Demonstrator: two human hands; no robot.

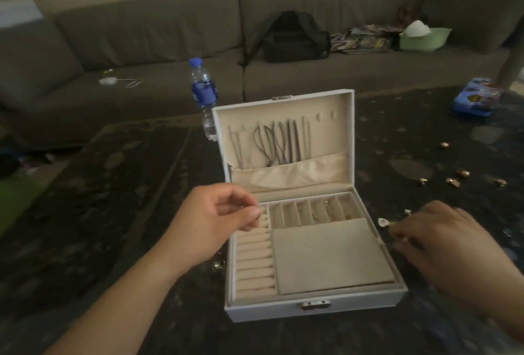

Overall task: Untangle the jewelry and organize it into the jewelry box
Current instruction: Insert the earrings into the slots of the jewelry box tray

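Note:
A white jewelry box (314, 308) stands open on the dark table, its lid upright with several necklaces (275, 145) hanging inside. My left hand (215, 227) hovers over the ring rolls (253, 261) at the box's left, fingertips pinched together; whether something tiny sits between them I cannot tell. My right hand (442, 244) rests on the table just right of the box, fingers closed on a small pale earring (384, 222). Small pieces lie in the box's back slots (326, 210). Several gold earrings (459, 177) are scattered further right.
A water bottle (202, 91) with a blue cap stands behind the box's left corner. A blue tin (475, 99) lies at the table's far right. The grey sofa behind holds a black bag (295, 38) and a green bowl (425, 38).

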